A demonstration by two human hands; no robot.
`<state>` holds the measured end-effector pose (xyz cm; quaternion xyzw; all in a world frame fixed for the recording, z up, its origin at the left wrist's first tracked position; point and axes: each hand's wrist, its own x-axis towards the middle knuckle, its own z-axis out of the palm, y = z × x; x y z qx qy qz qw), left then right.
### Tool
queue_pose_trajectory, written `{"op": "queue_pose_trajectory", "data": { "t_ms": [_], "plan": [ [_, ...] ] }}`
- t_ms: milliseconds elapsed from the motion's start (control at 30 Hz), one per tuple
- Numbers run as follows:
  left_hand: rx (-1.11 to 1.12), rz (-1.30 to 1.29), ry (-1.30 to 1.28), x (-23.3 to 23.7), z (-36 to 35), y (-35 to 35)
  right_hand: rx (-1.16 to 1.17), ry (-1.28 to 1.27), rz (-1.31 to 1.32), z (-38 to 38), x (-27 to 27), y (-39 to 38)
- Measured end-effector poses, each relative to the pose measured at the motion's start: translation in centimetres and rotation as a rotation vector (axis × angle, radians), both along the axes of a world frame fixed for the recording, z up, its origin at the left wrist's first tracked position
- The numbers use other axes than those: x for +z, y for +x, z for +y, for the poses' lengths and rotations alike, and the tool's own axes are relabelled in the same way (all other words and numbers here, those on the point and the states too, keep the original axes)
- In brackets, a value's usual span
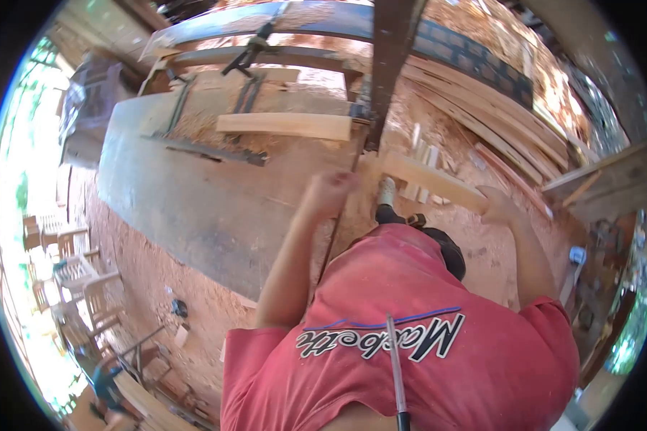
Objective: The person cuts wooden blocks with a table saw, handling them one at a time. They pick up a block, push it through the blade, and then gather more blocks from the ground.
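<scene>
My right hand (pixel 497 205) grips the near end of a pale wooden board (pixel 435 179), its fingers closed round the edge. The board's far end reaches toward the workbench edge, left of the hand. Over the right part of the grey workbench top (pixel 201 208), my left hand (pixel 332 192) is curled like a fist and slightly blurred; whatever it may hold is hidden. Beyond that hand, a second pale wooden board (pixel 284 126) lies across the bench, beside a dark metal rail (pixel 216 152).
A dark post (pixel 393 65) rises at the bench's right edge. Long planks (pixel 489 118) lie stacked at the right, and thin offcuts (pixel 420 169) stand below the held board. Chairs (pixel 79 273) are on the left. Sawdust covers the ground. A person (pixel 108 388) is partly visible at lower left.
</scene>
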<state>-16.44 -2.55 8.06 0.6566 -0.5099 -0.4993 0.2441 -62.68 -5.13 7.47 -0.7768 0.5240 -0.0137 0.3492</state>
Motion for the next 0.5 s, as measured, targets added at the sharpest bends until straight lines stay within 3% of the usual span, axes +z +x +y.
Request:
{"op": "queue_pose_trajectory", "data": {
  "t_ms": [33, 100, 167, 200, 233, 267, 333, 367, 433, 467, 500],
  "plan": [
    [0.19, -0.035, -0.005, 0.3, -0.9, 1.1, -0.055, 0.135, 0.044, 1.3, -1.0, -2.6],
    [0.243, -0.049, -0.303, -2.1, -3.5, 4.7, -0.222, 0.301, 0.163, 3.8, -1.7, -4.7],
    [0.364, -0.223, -0.373, -4.2, -6.4, 6.8, -0.362, 0.453, 0.271, 4.9, -3.6, -5.4],
    [0.363, -0.223, -0.372, -4.4, -7.7, 6.5, -0.282, 0.644, 0.594, 4.8, -5.7, -5.0],
    [0.255, -0.374, -0.538, -4.5, -8.8, 6.5, -0.186, 0.828, 0.915, 4.9, -8.1, -4.5],
    [0.144, -0.53, -0.703, -4.4, -9.5, 6.7, -0.178, 0.825, 0.91, 5.4, -11.4, -5.0],
    [0.04, -0.703, -0.632, -5.6, -9.8, 6.0, -0.186, 1.077, 0.907, 6.6, -17.1, -6.9],
    [-0.068, -0.858, -0.553, -6.0, -9.9, 5.5, -0.175, 1.069, 0.906, 6.2, -16.4, -5.9],
    [-0.113, -0.891, -0.447, -3.3, -9.1, 4.5, -0.224, 0.825, 0.784, 5.8, -13.9, -3.2],
    [-0.172, -0.913, -0.341, -2.3, -8.5, 4.0, -0.222, 0.829, 0.782, 5.8, -15.2, -3.4],
    [-0.177, -0.914, -0.339, -2.6, -7.8, 3.9, -0.454, 0.815, 0.638, 5.5, -16.7, -3.2]
  ]
}}
